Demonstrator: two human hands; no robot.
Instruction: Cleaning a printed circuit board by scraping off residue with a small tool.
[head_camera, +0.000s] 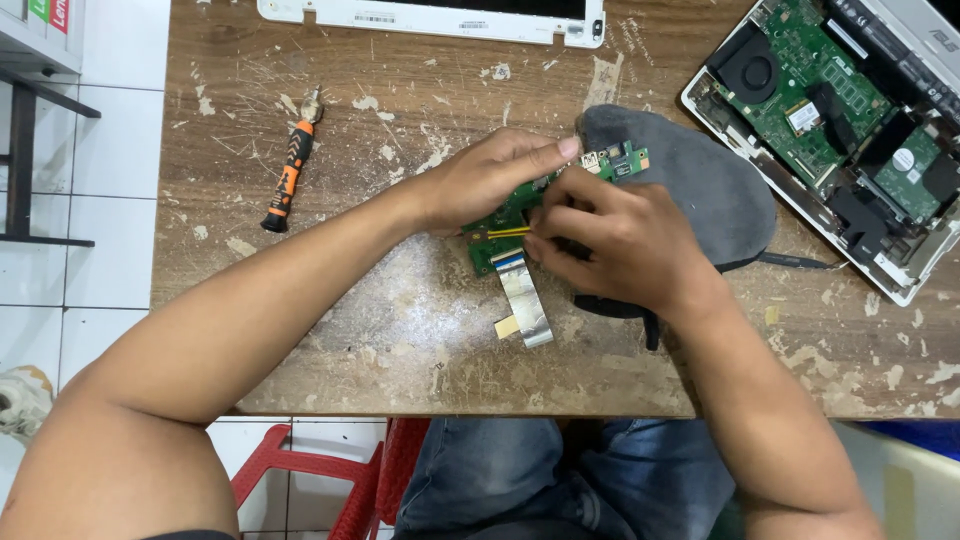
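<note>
a scarred brown wooden tabletop (400, 340) carries an opened white laptop chassis (850, 130) at the far right and a grey oval cloth pad (700, 180). a small green circuit board (615, 160) with a flat grey ribbon cable (525, 300) lies near the middle, partly over the pad. the left hand (490, 175) is pressed flat on the board, fingers together. the right hand (610, 240) is pinched on a thin yellow-tipped tool (508, 232). an orange-and-black screwdriver (290, 175) lies well apart. judged from this, the board is best held still and the tool worked gently.
</note>
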